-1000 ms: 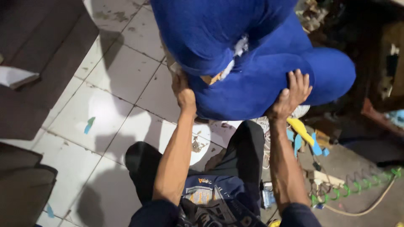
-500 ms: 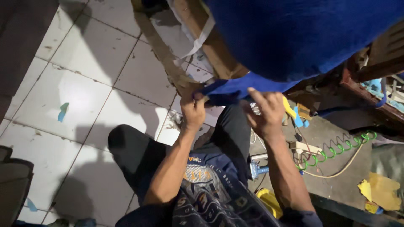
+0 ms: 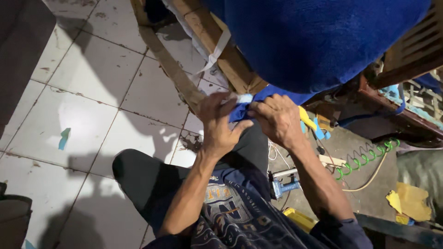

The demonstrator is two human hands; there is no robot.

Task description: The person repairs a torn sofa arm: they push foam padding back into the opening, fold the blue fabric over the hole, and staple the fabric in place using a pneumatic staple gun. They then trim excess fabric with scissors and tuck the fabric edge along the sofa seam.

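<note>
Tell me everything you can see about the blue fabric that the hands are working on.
The blue fabric looks like soft, fuzzy plush. It is stretched over a bulky rounded form at the top of the view, beside a bare wooden frame. Its loose lower edge hangs down, and the left hand and right hand pinch that edge together near the frame's corner.

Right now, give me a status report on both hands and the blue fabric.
Left hand and right hand both pinch the blue fabric edge. Fabric drapes over wooden frame. Nothing blocks the hands.
</note>
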